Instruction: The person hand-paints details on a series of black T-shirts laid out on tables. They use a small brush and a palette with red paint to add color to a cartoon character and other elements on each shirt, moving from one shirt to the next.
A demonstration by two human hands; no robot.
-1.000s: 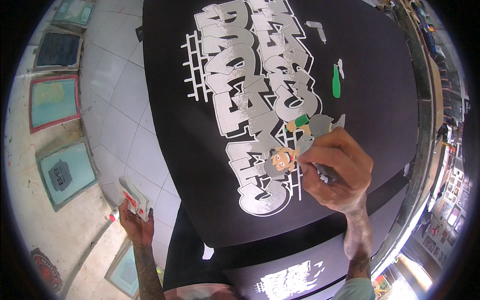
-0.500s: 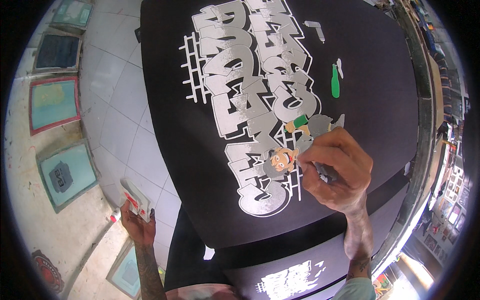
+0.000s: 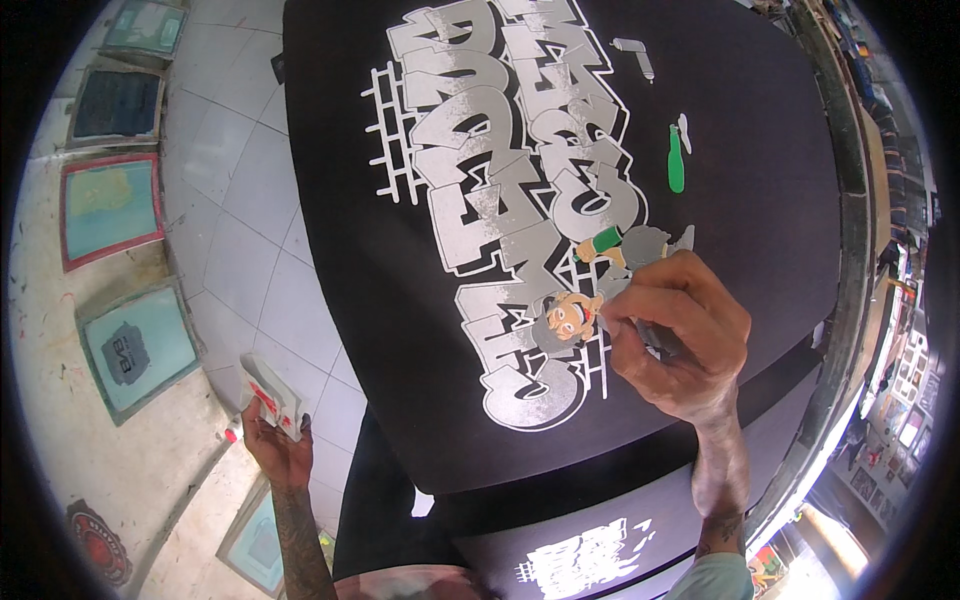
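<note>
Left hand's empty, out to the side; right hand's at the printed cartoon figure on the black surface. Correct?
One error: the left hand isn't empty. The head view shows it holding a pale red-stained item, out to the side. The right hand is at the printed cartoon figure on the black surface, as stated.

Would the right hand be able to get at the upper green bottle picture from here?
Probably yes: the right hand is over the same black surface, and only flat artwork and bare black seem to lie between it and the green bottle picture.
</note>
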